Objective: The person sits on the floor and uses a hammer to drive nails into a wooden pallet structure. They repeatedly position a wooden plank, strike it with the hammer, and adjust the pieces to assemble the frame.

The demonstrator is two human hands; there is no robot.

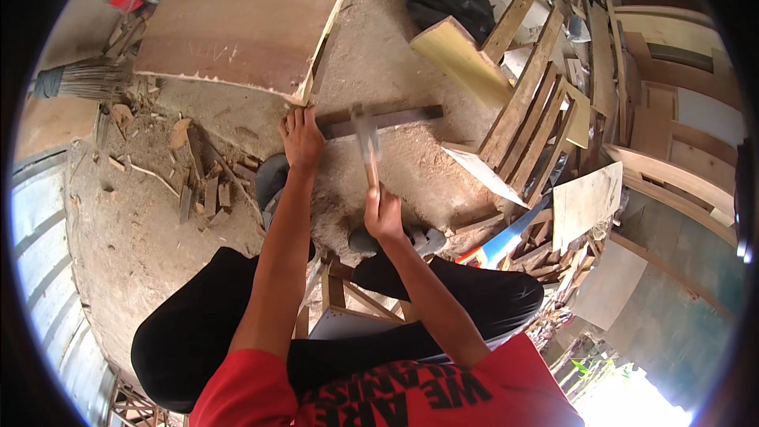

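My right hand (383, 210) is wrapped round the wooden handle of a hammer (371, 172). The hammer's head is smeared by motion and shows over a long dark bar (407, 115) lying crosswise in front of me. My left hand (303, 141) is closed at the left end of that bar, against the near right corner of a large brown plywood panel (245, 20). What its fingers grip is hidden. Pale, rough edges run along the panel's near and right sides.
Wood offcuts (212, 194) litter the ground at left, below a twig broom (83, 79). Slatted timber (526, 122), a yellowish board (462, 59) and a black bag (447, 4) lie to the right. Beneath my legs is a small wooden frame (334, 291).
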